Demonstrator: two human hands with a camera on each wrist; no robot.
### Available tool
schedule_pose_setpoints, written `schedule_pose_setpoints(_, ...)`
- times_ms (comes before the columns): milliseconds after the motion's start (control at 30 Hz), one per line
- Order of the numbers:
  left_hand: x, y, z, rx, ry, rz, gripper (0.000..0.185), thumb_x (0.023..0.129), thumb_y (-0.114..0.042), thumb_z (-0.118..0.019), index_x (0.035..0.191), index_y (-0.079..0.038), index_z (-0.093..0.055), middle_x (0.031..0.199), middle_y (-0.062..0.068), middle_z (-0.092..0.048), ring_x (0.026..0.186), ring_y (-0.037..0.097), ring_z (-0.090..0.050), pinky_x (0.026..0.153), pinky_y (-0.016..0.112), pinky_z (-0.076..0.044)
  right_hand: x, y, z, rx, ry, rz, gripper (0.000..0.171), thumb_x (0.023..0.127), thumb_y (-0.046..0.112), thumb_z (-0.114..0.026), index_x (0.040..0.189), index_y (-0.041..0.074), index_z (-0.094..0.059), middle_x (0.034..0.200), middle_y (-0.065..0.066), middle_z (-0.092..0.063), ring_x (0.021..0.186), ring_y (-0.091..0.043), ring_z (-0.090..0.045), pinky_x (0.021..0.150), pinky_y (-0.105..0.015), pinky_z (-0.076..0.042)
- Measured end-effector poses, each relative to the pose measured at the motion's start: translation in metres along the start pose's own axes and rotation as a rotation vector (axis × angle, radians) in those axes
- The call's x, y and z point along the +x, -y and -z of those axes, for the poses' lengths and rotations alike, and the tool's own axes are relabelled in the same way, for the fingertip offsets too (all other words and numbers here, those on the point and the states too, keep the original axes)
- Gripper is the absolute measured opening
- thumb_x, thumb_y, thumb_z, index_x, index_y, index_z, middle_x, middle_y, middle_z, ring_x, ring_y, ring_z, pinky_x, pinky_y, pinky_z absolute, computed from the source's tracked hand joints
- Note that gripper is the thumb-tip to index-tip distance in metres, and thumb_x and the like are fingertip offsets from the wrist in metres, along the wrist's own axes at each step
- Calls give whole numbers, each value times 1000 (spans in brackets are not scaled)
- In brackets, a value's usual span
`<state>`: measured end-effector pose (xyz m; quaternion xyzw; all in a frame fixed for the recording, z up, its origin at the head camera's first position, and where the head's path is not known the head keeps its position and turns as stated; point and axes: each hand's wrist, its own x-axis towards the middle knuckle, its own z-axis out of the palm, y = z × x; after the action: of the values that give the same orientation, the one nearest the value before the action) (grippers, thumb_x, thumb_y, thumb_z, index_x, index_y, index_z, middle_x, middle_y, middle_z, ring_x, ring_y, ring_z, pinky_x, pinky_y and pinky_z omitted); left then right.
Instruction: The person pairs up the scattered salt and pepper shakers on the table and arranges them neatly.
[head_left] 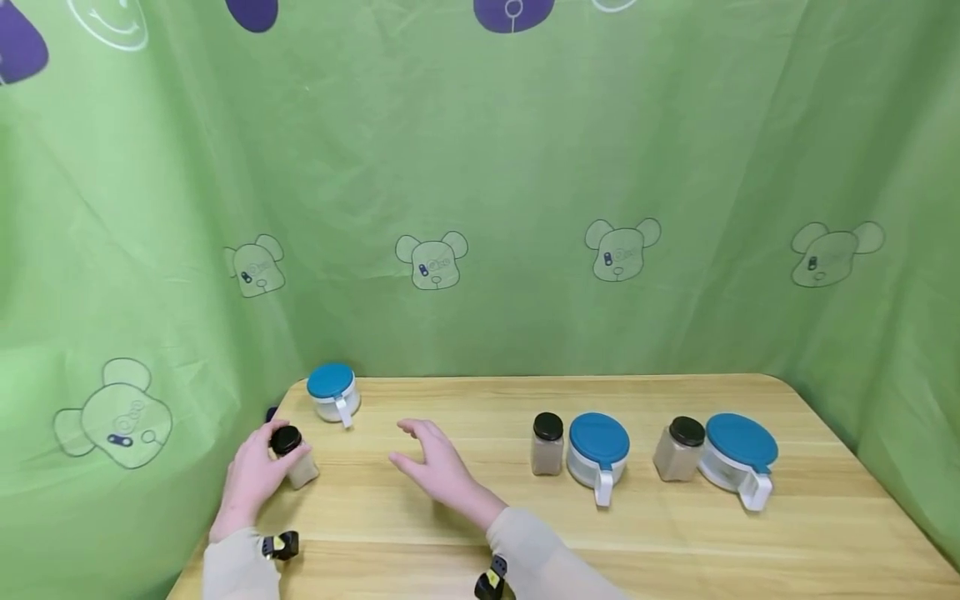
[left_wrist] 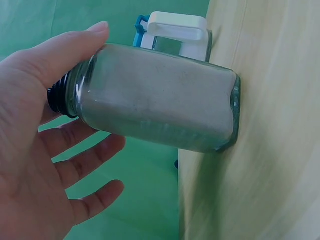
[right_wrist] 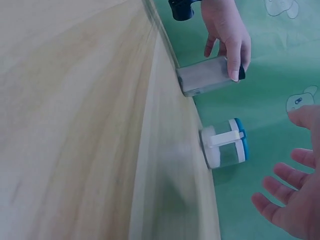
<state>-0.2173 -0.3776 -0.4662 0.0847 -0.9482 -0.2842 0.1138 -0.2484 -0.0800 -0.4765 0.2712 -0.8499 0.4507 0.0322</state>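
Note:
A glass spice jar (head_left: pixel 294 457) with a black lid stands near the left edge of the wooden table (head_left: pixel 480 517). My left hand (head_left: pixel 258 468) is against its left side. In the left wrist view the thumb (left_wrist: pixel 75 45) lies straight along the jar (left_wrist: pixel 160 110), and the other fingers (left_wrist: pixel 95 150) are spread loosely away from the glass. A small clear container with a blue lid (head_left: pixel 332 392) and white handle stands just behind it. My right hand (head_left: pixel 411 447) hovers open over the table, right of the jar, holding nothing. The right wrist view shows the jar (right_wrist: pixel 205 76) and the container (right_wrist: pixel 225 149).
Two more black-lidded jars (head_left: pixel 547 443) (head_left: pixel 679 448) stand at centre right, each beside a blue-lidded container (head_left: pixel 597 450) (head_left: pixel 738 460). A green curtain (head_left: pixel 480 208) closes in the back and both sides. The table's left edge is close to the jar.

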Motion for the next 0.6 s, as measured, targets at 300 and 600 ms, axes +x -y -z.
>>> schedule_pose_setpoints(300,0,0,-1,-28,5,0,75,86,-44,-72,142,-5,-41,142,30,-47,127,48,-47,103,63,-38,10,-2,-9,25,26,-16,55,93,38,-63,140,12,-48,136,-8,-55,123,-24,-54,104,-43,-47)
schedule_pose_setpoints(600,-5,2,-10,-114,-9,56,74,87,-37,-73,142,-2,-39,140,29,-49,129,49,-46,107,63,-35,22,-10,-17,76,24,-50,56,92,34,-64,139,8,-48,133,-12,-56,121,-28,-56,101,-45,-49)
